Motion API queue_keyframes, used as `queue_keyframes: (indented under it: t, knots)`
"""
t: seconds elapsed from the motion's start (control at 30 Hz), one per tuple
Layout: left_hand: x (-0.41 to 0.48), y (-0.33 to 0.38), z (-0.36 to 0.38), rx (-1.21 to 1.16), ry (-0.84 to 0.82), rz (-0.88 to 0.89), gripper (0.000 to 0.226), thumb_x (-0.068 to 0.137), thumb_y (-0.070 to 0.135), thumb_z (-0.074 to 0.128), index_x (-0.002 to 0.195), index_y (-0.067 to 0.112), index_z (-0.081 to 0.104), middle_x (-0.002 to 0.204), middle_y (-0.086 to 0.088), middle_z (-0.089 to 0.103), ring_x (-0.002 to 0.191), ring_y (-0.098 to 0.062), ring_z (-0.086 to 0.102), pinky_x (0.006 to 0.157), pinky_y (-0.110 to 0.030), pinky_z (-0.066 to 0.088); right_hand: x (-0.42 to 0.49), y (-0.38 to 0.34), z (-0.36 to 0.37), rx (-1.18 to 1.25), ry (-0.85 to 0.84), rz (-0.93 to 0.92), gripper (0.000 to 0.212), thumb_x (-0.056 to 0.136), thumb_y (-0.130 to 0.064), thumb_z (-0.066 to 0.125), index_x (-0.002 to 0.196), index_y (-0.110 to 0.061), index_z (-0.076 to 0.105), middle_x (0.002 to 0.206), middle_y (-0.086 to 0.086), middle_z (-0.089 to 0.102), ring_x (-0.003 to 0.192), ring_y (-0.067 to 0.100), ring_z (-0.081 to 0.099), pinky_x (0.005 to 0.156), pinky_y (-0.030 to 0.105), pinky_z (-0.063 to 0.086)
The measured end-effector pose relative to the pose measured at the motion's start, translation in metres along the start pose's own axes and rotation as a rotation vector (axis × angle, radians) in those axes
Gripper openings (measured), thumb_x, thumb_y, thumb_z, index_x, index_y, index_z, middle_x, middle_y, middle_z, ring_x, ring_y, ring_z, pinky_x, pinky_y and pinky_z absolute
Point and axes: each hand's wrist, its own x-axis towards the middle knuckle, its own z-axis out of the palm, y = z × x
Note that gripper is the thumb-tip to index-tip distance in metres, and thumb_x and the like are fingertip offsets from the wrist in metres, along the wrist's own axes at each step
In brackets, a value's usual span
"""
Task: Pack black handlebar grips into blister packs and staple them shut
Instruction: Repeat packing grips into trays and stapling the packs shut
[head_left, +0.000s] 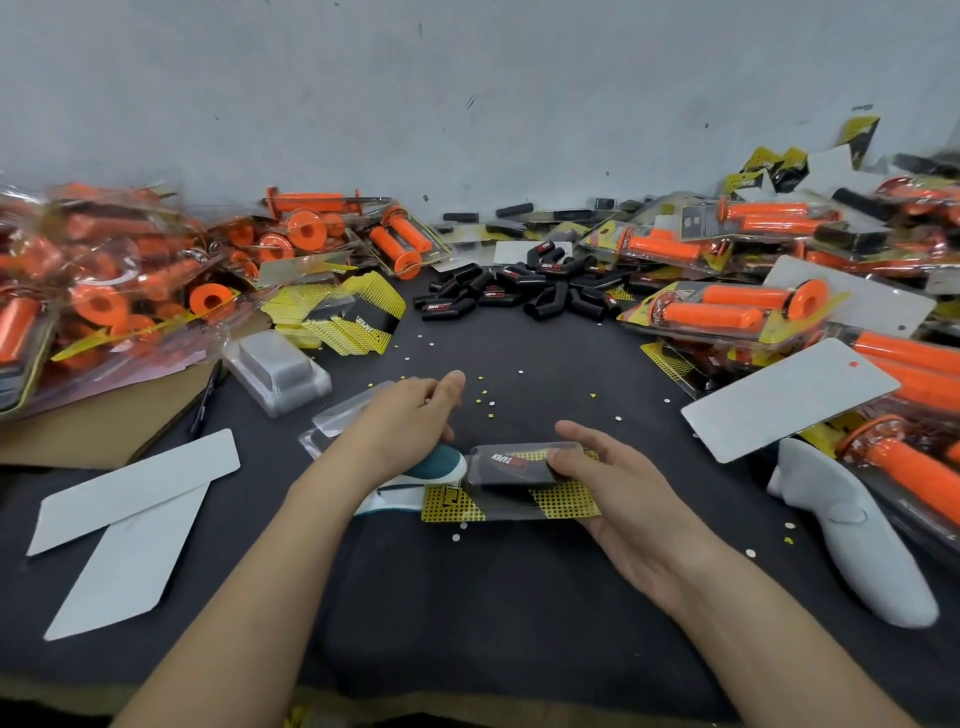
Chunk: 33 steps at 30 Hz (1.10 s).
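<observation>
Black handlebar grip (511, 462) sits inside blister pack (467, 506), pinched by right grip (623, 499); left grip (410, 421), fingers relaxed, rests on teal stapler (441, 462). Stapling looks pending; many loose grips (519, 288) wait behind.

From where I stood, the back of the room was one plain wall (467, 78), painted a pale blue-grey and flecked with dark scuffs, specks and a few short scratches. The worktop (493, 613) ran up against it, its far edge meeting the foot of the wall. A dark charcoal covering, matte in finish, lay over the worktop, and at the near edge a thin brownish strip showed below it. The light was soft and even, casting only faint, blurred shadows on the dark surface.
</observation>
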Motion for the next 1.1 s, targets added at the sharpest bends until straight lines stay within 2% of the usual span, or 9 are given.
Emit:
queue_keyframes:
  t: [0.27, 0.37, 0.47, 0.63, 0.77, 0.93, 1.0, 1.1]
  knots:
    - [0.003, 0.000, 0.005, 0.113, 0.028, -0.008, 0.052, 0.102, 0.054, 0.032, 0.095, 0.015, 0.067, 0.075, 0.003, 0.071, 0.076, -0.008, 0.061, 0.080, -0.035, 0.048, -0.001, 0.003, 0.001, -0.038, 0.000, -0.010, 0.029, 0.095, -0.007, 0.062, 0.122, -0.019, 0.061, 0.098, 0.006, 0.071, 0.077, 0.012, 0.070, 0.074, 0.027, 0.059]
    - [0.003, 0.000, 0.008, 0.164, 0.038, 0.008, 0.051, 0.103, 0.050, 0.034, 0.095, 0.011, 0.067, 0.082, -0.003, 0.072, 0.083, -0.020, 0.064, 0.084, -0.040, 0.051, 0.000, 0.004, 0.001, -0.037, 0.001, -0.013, 0.028, 0.096, -0.007, 0.061, 0.122, -0.018, 0.062, 0.097, 0.005, 0.071, 0.076, 0.011, 0.069, 0.069, 0.025, 0.058]
    - [0.002, -0.001, 0.012, 0.242, 0.042, 0.013, 0.046, 0.102, 0.049, 0.033, 0.087, 0.016, 0.063, 0.088, -0.007, 0.070, 0.091, -0.028, 0.062, 0.085, -0.044, 0.051, 0.000, 0.005, 0.001, -0.042, 0.001, -0.018, 0.028, 0.096, -0.008, 0.061, 0.123, -0.018, 0.061, 0.103, 0.007, 0.070, 0.078, 0.011, 0.070, 0.070, 0.025, 0.058]
    - [0.002, -0.002, 0.016, 0.300, 0.045, 0.011, 0.045, 0.102, 0.048, 0.031, 0.077, 0.021, 0.057, 0.085, -0.003, 0.067, 0.086, -0.026, 0.061, 0.079, -0.042, 0.053, -0.001, 0.008, 0.001, -0.071, 0.008, -0.029, 0.028, 0.097, -0.010, 0.060, 0.123, -0.020, 0.061, 0.115, 0.012, 0.069, 0.088, 0.015, 0.070, 0.085, 0.033, 0.058]
    - [0.002, -0.004, 0.019, 0.368, 0.049, 0.003, 0.041, 0.102, 0.040, 0.030, 0.088, 0.021, 0.063, 0.080, -0.003, 0.063, 0.082, -0.027, 0.060, 0.076, -0.044, 0.054, -0.002, 0.010, 0.002, -0.105, 0.024, -0.031, 0.026, 0.097, -0.010, 0.060, 0.120, -0.021, 0.061, 0.120, 0.015, 0.067, 0.098, 0.020, 0.068, 0.098, 0.042, 0.054]
    - [0.001, -0.003, 0.022, 0.414, 0.026, -0.043, 0.035, 0.098, 0.031, 0.028, 0.098, 0.022, 0.063, 0.097, -0.004, 0.063, 0.092, -0.029, 0.057, 0.082, -0.046, 0.052, -0.002, 0.009, 0.002, -0.145, 0.026, -0.016, 0.032, 0.096, -0.011, 0.061, 0.126, -0.022, 0.058, 0.120, 0.012, 0.067, 0.097, 0.019, 0.069, 0.098, 0.042, 0.054]
    - [0.003, -0.002, 0.021, 0.400, 0.011, -0.053, 0.034, 0.098, 0.031, 0.030, 0.100, 0.022, 0.063, 0.102, -0.005, 0.064, 0.094, -0.030, 0.057, 0.084, -0.046, 0.051, -0.001, 0.007, 0.001, -0.206, 0.047, -0.017, 0.037, 0.095, -0.016, 0.062, 0.130, -0.024, 0.055, 0.123, 0.009, 0.064, 0.103, 0.020, 0.068, 0.100, 0.044, 0.053]
    - [0.003, -0.001, 0.020, 0.402, -0.025, -0.072, 0.032, 0.098, 0.029, 0.030, 0.102, 0.021, 0.060, 0.109, -0.007, 0.063, 0.099, -0.033, 0.055, 0.088, -0.047, 0.050, 0.000, 0.003, 0.001, -0.367, 0.115, -0.045, 0.044, 0.094, -0.038, 0.061, 0.136, -0.027, 0.051, 0.134, -0.004, 0.057, 0.120, 0.017, 0.058, 0.108, 0.044, 0.046]
